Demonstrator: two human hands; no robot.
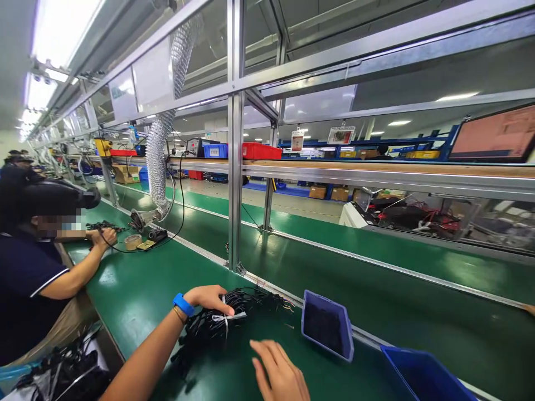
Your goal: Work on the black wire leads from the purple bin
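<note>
A bundle of thin black cables lies on the green work surface, tied round its middle with a white strip. My left hand, with a blue band at the wrist, grips the top of this bundle; its thumb lies beside the white tie and the other fingers are partly hidden behind the cables. Bare coloured wire ends point right. Nearer to me, my right hand hovers with its fingers stretched out, holding nothing, apart from the cables.
To the right stand a small purple-blue bin with dark contents and a larger blue bin. A metal post rises behind the cables. A co-worker sits at left. More black cables lie at lower left.
</note>
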